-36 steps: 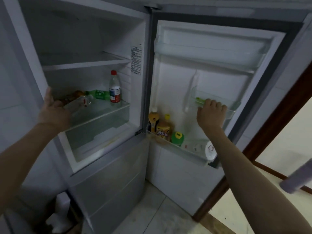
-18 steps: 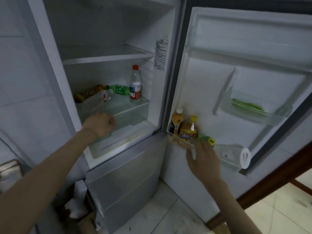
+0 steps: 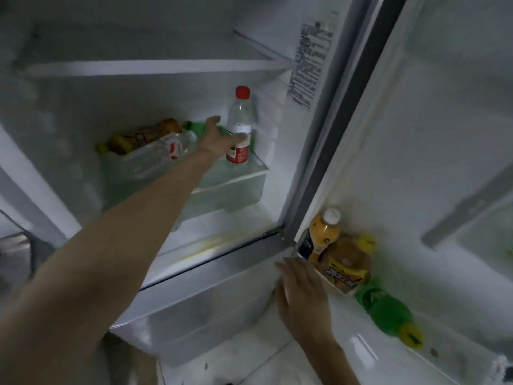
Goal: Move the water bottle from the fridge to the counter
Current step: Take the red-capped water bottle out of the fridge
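Observation:
The water bottle [image 3: 239, 126] is clear with a red cap and a red and white label. It stands upright at the right end of the glass shelf [image 3: 259, 163] inside the open fridge. My left hand [image 3: 218, 138] reaches in and touches the bottle's left side. Its thumb lies across the front of the label and its fingers are spread. The bottle rests on the shelf. My right hand [image 3: 302, 295] hangs low at the edge of the door's bottom rack, fingers apart, holding nothing.
Left of the water bottle lie a clear bottle [image 3: 175, 147], an orange-yellow bottle [image 3: 138, 137] and a green bottle [image 3: 194, 125]. The door rack holds an orange juice bottle [image 3: 323, 234], a yellow bottle [image 3: 347, 263] and a green bottle [image 3: 387, 311]. A clear drawer [image 3: 230, 190] sits under the shelf.
My left hand rose from the shelf's front edge to the water bottle. My right hand dropped from the upper door rack to the bottom rack's edge. The view moved closer to the fridge.

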{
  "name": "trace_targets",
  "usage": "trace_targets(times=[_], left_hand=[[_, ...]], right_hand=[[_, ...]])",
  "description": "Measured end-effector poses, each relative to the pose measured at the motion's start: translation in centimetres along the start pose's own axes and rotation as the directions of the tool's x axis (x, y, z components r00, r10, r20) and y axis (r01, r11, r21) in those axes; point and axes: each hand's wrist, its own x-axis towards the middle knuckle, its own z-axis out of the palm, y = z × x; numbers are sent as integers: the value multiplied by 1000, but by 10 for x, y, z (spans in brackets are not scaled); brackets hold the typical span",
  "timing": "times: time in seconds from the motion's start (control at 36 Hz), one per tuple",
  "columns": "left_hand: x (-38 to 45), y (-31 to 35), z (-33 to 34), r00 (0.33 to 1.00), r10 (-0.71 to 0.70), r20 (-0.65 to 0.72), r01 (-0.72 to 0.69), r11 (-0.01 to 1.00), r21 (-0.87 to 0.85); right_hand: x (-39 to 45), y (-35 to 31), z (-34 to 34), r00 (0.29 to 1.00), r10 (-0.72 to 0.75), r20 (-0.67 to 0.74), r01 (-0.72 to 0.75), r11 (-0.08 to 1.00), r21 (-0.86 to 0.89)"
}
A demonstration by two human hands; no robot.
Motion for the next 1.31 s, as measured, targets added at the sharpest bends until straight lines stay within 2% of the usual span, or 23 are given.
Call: trace_targets(times=[0.06, 0.11, 0.19, 0.39, 0.53, 0.61, 0.69, 0.72, 0.78, 0.83, 0.89, 0.94, 1.0, 1.06, 1.08, 1.14, 1.19, 1.22, 1.31], left_hand=[[18, -5, 15, 1000, 24, -2, -24, 999, -38], [26, -10, 29, 998, 55, -42, -58, 995, -76], [35, -18, 43, 990, 76, -119, -91, 988, -122], [26, -25, 46, 974, 88, -210, -113, 987, -111], [-31, -16, 27, 940, 149, -307, -198, 971, -137], [-79, -12, 6, 915, 208, -345, -272, 951, -148], [-136, -17, -18, 894, 219, -392, -311, 931, -189], [-156, -22, -27, 891, 203, -407, -310, 926, -217], [-197, -40, -44, 894, 158, -420, -288, 919, -269], [-240, -61, -61, 894, 101, -437, -238, 932, -272], [-287, -87, -78, 885, 39, -463, -174, 952, -252], [-335, -117, -93, 865, -23, -501, -105, 968, -227], [-384, -148, -107, 831, -103, -546, -9, 980, -199], [-434, -179, -119, 774, -190, -604, 100, 979, -180], [-461, -195, -125, 737, -232, -635, 153, 972, -177], [-518, -224, -133, 656, -315, -686, 250, 948, -196], [-579, -250, -138, 545, -393, -741, 326, 913, -244], [-610, -260, -139, 466, -432, -772, 356, 891, -283], [-701, -284, -133, 177, -545, -820, 382, 806, -453]], right_hand=[[21, 15, -1, 987, 54, -148, -64, 996, -64], [35, 28, 4, 979, 101, -179, -129, 980, -153], [42, 38, 17, 986, 72, -147, -105, 967, -231], [44, 35, 25, 990, 140, -23, -141, 945, -296], [38, 38, 18, 988, 142, 66, -113, 940, -322], [30, 35, 17, 991, 110, 80, -78, 940, -332], [18, 29, 21, 988, 139, 63, -112, 941, -319], [13, 25, 24, 992, 120, 45, -102, 950, -296], [-1, 11, 35, 998, 1, 58, 13, 971, -240], [-20, -8, 55, 976, -139, 168, 169, 970, -175], [-39, -29, 81, 907, -207, 366, 260, 960, -102], [-57, -49, 110, 756, -252, 604, 336, 941, -29], [-77, -68, 138, 490, -248, 836, 405, 914, 34], [-98, -88, 159, 226, -200, 953, 380, 919, 103], [-109, -97, 166, 127, -182, 975, 378, 918, 122], [-130, -115, 179, -22, -160, 987, 441, 884, 153], [-152, -138, 188, -121, -123, 985, 542, 823, 169], [-163, -152, 190, -154, -101, 983, 580, 796, 173], [-198, -202, 194, -231, -57, 971, 676, 708, 202]])
